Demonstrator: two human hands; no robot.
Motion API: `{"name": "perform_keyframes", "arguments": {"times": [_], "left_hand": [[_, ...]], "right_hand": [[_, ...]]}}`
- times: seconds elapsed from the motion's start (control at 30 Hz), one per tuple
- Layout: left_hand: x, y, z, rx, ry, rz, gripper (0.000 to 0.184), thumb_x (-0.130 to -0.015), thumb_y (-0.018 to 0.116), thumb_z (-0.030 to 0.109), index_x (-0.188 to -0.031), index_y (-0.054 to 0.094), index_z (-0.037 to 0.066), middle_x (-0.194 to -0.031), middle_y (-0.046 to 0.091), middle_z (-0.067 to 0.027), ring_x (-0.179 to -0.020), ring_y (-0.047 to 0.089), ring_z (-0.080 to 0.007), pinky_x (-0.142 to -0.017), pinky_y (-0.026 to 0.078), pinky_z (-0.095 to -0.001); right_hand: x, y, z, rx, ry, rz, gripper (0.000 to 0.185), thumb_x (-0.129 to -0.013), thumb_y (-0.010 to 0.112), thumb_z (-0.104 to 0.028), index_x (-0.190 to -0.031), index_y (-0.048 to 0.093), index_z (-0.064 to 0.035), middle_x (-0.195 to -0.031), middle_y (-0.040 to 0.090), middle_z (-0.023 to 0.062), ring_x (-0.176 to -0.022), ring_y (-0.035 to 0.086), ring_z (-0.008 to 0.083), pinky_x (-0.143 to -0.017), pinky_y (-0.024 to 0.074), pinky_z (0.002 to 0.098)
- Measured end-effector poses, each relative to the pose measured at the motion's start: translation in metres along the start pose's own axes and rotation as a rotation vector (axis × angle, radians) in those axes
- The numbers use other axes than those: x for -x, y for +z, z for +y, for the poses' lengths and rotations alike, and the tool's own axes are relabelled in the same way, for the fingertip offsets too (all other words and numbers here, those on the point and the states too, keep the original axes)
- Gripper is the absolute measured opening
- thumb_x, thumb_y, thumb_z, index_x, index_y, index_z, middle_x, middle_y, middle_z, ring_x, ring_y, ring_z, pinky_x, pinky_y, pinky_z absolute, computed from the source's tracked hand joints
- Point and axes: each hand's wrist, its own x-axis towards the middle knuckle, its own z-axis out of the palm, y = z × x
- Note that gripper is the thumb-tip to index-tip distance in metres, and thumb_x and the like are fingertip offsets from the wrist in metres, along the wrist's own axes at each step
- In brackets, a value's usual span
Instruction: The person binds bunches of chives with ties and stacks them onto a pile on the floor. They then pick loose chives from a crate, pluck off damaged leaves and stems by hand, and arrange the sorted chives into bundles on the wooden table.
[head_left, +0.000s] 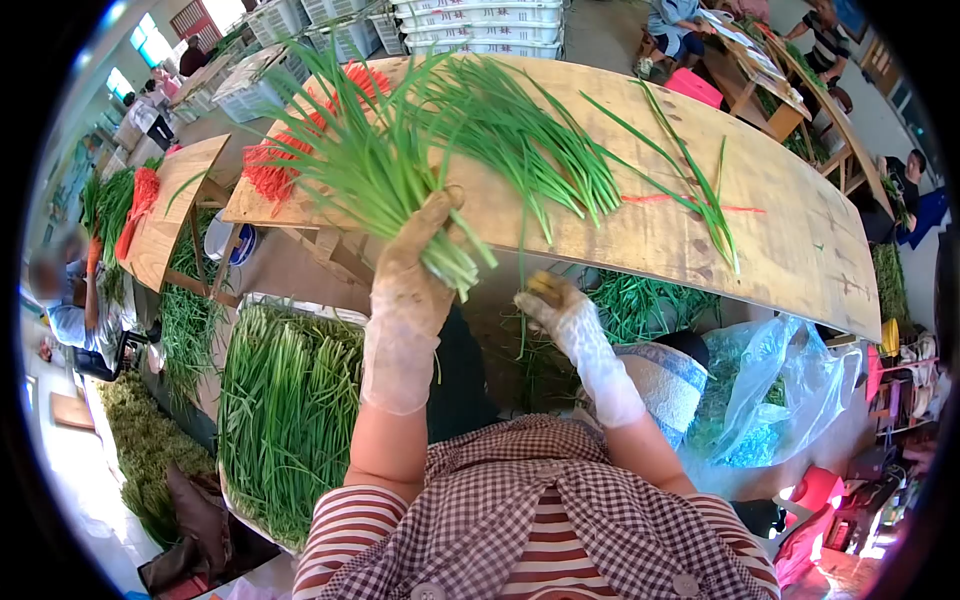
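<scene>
Gloved, my left hand point(415, 255) is wrapped round a bunch of green leafy stalks point(400, 185), whose pale cut ends point down to the right and whose leaves fan up over the table. My right hand point(550, 300), also gloved, is beside it, just off the table's near edge, with its fingers curled; what they hold, if anything, I cannot make out. On the wooden table point(800, 230) lies a loose pile of green stalks point(530, 140). A few separate stalks point(700, 190) lie to its right, across a red tie point(650, 198).
Red ties point(270, 170) are heaped at the table's left. A crate of upright green stalks point(290, 400) stands at lower left. Below the table are loose greens point(640, 300) and a clear plastic bag point(790, 400). Co-workers sit at far left and upper right.
</scene>
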Motion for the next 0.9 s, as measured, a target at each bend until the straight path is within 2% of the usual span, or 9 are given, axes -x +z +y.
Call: {"name": "perform_keyframes", "arguments": {"times": [0.13, 0.23, 0.33, 0.4, 0.47, 0.57, 0.7, 0.83, 0.9], "left_hand": [[-0.014, -0.010, -0.015, 0.157, -0.138, -0.092, 0.028, -0.089, 0.065, 0.016, -0.113, 0.058, 0.005, -0.077, 0.057, 0.0010, -0.065, 0.056, -0.0099, -0.057, 0.049, -0.0245], [-0.020, -0.031, -0.018, 0.173, -0.189, -0.149, 0.025, -0.089, 0.064, 0.019, -0.110, 0.058, 0.005, -0.082, 0.057, -0.0001, -0.066, 0.055, -0.0092, -0.057, 0.048, -0.0234], [-0.017, -0.031, -0.019, 0.050, -0.203, -0.009, 0.018, -0.089, 0.063, 0.019, -0.101, 0.059, 0.006, -0.077, 0.058, -0.0009, -0.064, 0.056, -0.0103, -0.055, 0.048, -0.0242], [-0.011, -0.019, -0.028, -0.045, -0.212, 0.103, 0.017, -0.088, 0.063, 0.018, -0.099, 0.060, 0.006, -0.075, 0.058, -0.0012, -0.062, 0.057, -0.0119, -0.054, 0.049, -0.0247], [-0.013, -0.018, -0.038, -0.117, -0.195, 0.127, 0.018, -0.086, 0.066, 0.018, -0.097, 0.064, 0.005, -0.078, 0.062, -0.0032, -0.065, 0.061, -0.0140, -0.052, 0.050, -0.0257], [-0.015, -0.024, -0.048, -0.310, -0.282, 0.137, 0.021, -0.085, 0.067, 0.018, -0.099, 0.065, 0.002, -0.084, 0.065, -0.0058, -0.072, 0.062, -0.0134, -0.056, 0.052, -0.0253], [-0.020, -0.047, -0.074, -0.260, -0.197, 0.158, 0.021, -0.082, 0.069, 0.009, -0.100, 0.065, -0.002, -0.090, 0.067, -0.0087, -0.080, 0.065, -0.0178, -0.065, 0.053, -0.0267], [-0.009, -0.027, -0.076, -0.205, -0.138, 0.181, 0.024, -0.079, 0.069, -0.002, -0.103, 0.062, -0.003, -0.094, 0.066, -0.0089, -0.082, 0.065, -0.0185, -0.068, 0.053, -0.0288], [-0.005, -0.019, -0.074, -0.225, -0.114, 0.189, 0.027, -0.078, 0.068, -0.005, -0.104, 0.060, -0.002, -0.093, 0.065, -0.0084, -0.081, 0.064, -0.0181, -0.069, 0.052, -0.0284]], "right_hand": [[0.012, 0.004, -0.011, -0.042, 0.105, -0.495, 0.028, -0.097, 0.052, -0.025, -0.104, 0.066, -0.0027, -0.072, 0.062, 0.0034, -0.056, 0.052, 0.0082, -0.052, 0.0442, 0.0240], [0.015, -0.022, 0.051, 1.368, -0.305, -0.771, 0.031, -0.094, 0.051, -0.031, -0.098, 0.067, -0.0043, -0.080, 0.067, 0.0139, -0.065, 0.064, 0.0263, -0.060, 0.0510, 0.0390], [0.017, -0.038, -0.007, 1.141, -0.367, -0.290, 0.032, -0.087, 0.061, -0.033, -0.087, 0.067, -0.0023, -0.080, 0.067, 0.0148, -0.070, 0.063, 0.0390, -0.064, 0.0515, 0.0463], [0.005, -0.031, -0.041, 0.990, -0.880, 0.250, 0.026, -0.085, 0.066, -0.035, -0.081, 0.066, -0.0088, -0.067, 0.062, 0.0139, -0.058, 0.062, 0.0311, -0.051, 0.0496, 0.0396], [-0.016, -0.017, -0.071, 0.989, -0.827, 0.469, 0.026, -0.082, 0.068, -0.037, -0.083, 0.065, -0.0111, -0.061, 0.058, 0.0093, -0.053, 0.060, 0.0278, -0.047, 0.0470, 0.0374], [-0.066, -0.005, -0.042, 1.270, -0.827, 0.512, 0.024, -0.076, 0.070, -0.028, -0.072, 0.062, -0.0066, -0.058, 0.054, 0.0090, -0.050, 0.058, 0.0258, -0.046, 0.0463, 0.0369], [-0.028, -0.008, -0.047, 0.873, -0.887, 0.246, 0.023, -0.074, 0.071, -0.030, -0.072, 0.067, -0.0066, -0.063, 0.061, 0.0124, -0.058, 0.061, 0.0305, -0.054, 0.0501, 0.0403], [0.002, -0.001, -0.060, 0.443, -0.179, 0.037, 0.034, -0.074, 0.076, -0.037, -0.092, 0.073, -0.0086, -0.077, 0.068, 0.0145, -0.072, 0.068, 0.0292, -0.068, 0.0531, 0.0353], [-0.003, 0.000, -0.043, 0.307, -0.236, 0.076, 0.033, -0.074, 0.077, -0.035, -0.092, 0.072, -0.0069, -0.078, 0.069, 0.0149, -0.072, 0.068, 0.0280, -0.068, 0.0531, 0.0351]]}}
